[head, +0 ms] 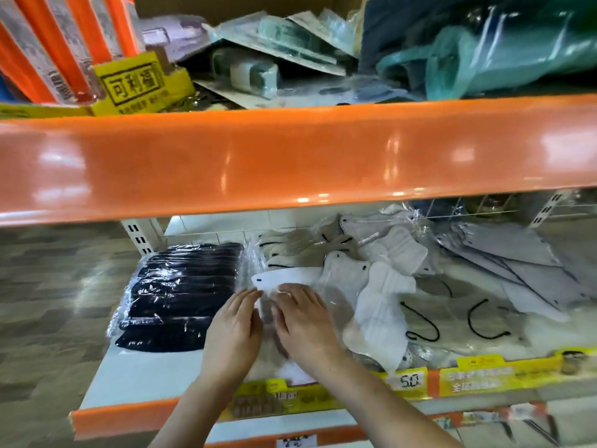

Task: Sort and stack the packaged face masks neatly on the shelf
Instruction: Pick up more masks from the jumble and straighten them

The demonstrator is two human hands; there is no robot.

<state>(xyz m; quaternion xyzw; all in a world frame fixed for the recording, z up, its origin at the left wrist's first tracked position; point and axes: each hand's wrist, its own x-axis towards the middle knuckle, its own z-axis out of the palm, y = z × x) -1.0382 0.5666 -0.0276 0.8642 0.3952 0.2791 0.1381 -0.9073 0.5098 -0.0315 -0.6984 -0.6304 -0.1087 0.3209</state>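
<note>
On the lower white shelf (139, 376) lies a neat stack of black packaged masks (181, 295) at the left. A loose heap of white and beige packaged masks (381, 276) spreads across the middle and right. My left hand (234, 331) and my right hand (303, 321) lie side by side, fingers fairly straight, resting on a clear-wrapped white mask pack (284, 278) just right of the black stack. Whether either hand pinches the wrapper I cannot tell.
A wide orange shelf beam (290, 156) crosses above the hands. The upper shelf holds jumbled packets (274, 50), a yellow box (135, 82) and green bags (500, 53). Yellow price labels (410, 379) line the lower shelf's front edge. Grey packaged masks (504, 253) lie far right.
</note>
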